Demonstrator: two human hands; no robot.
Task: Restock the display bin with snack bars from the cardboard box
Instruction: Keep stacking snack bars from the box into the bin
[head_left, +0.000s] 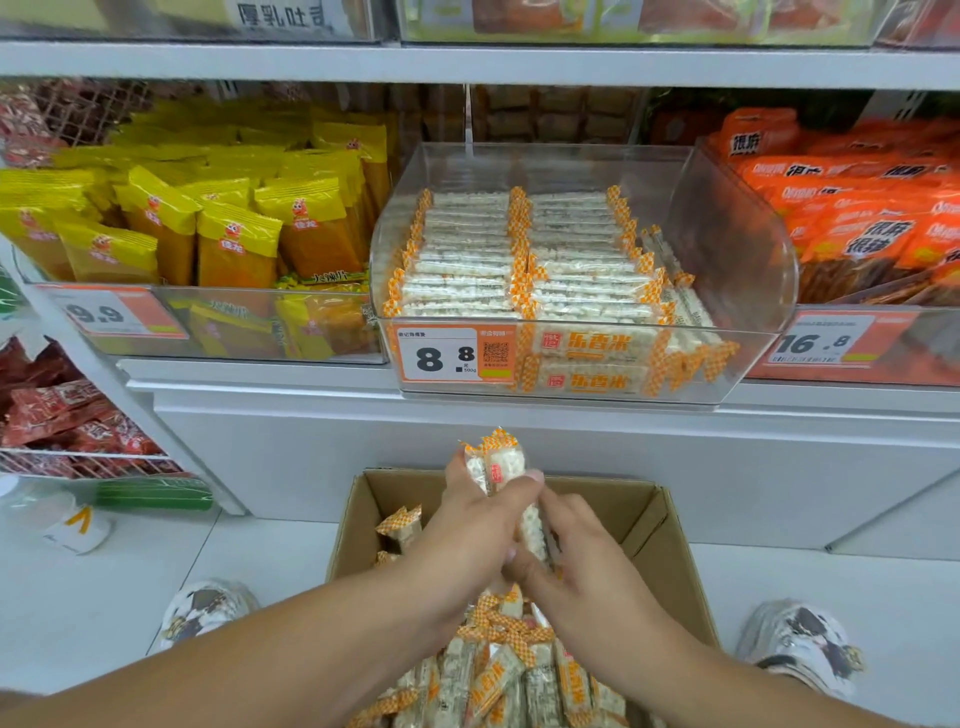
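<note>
**Bars gathered over the box**

Below the clear plastic display bin (582, 291), already lined with rows of white puffed-rice snack bars, sits the open brown cardboard box (644, 525) of loose bars. Above the box, the left hand (467, 530) and right hand (582, 566) together grip a small bundle of orange-ended bars (498, 467), upright.

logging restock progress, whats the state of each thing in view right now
display bin: partly filled, bars in neat rows, room left at the right
cardboard box: open, on the floor, bars still inside
bundle of snack bars: lifted above the box
left hand: grips the bundle
right hand: grips the bundle
</note>
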